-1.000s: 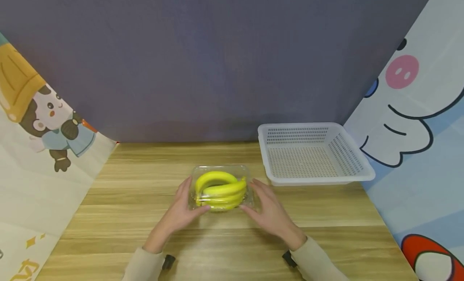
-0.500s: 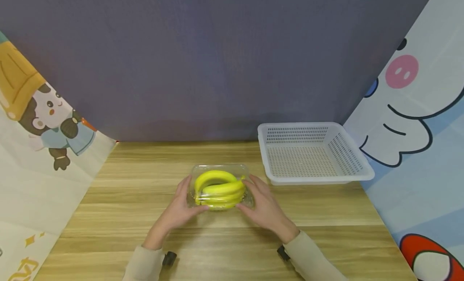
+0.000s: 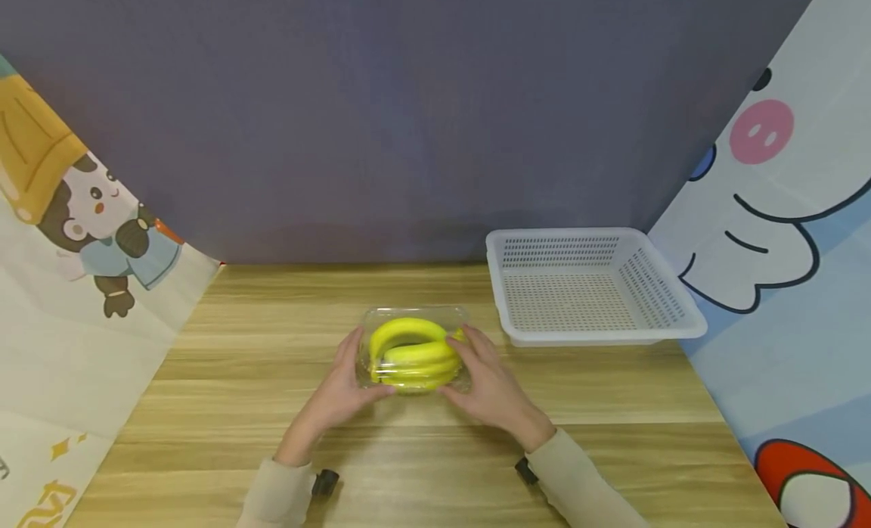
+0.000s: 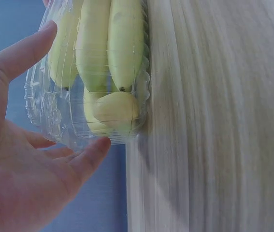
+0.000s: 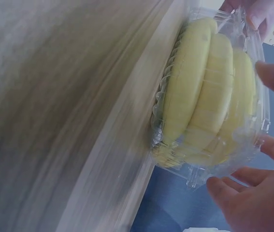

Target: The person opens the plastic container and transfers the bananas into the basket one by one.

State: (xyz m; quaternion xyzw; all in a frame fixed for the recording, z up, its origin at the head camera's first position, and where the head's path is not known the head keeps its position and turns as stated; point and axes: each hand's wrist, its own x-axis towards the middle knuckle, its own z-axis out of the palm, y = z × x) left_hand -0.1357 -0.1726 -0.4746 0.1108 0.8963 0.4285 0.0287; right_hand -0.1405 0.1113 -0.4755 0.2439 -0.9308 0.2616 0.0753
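Between the left hand (image 3: pixel 342 389) and the right hand (image 3: pixel 495 392), whose thumbs and fingers grip its ends, the clear rectangular plastic box (image 3: pixel 435 314) of curved yellow bananas (image 3: pixel 418 354) should handle as light, slick and flexible, so its stiffer lower corners seem the best hold.

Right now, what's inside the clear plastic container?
Yellow bananas show through the clear plastic container; in the head view, the right hand covers part of them. Overlap hides other parts.

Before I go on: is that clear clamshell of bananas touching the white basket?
Apart. The head view shows a bare strip of wood-grain tabletop between the clear plastic clamshell and the white perforated basket.
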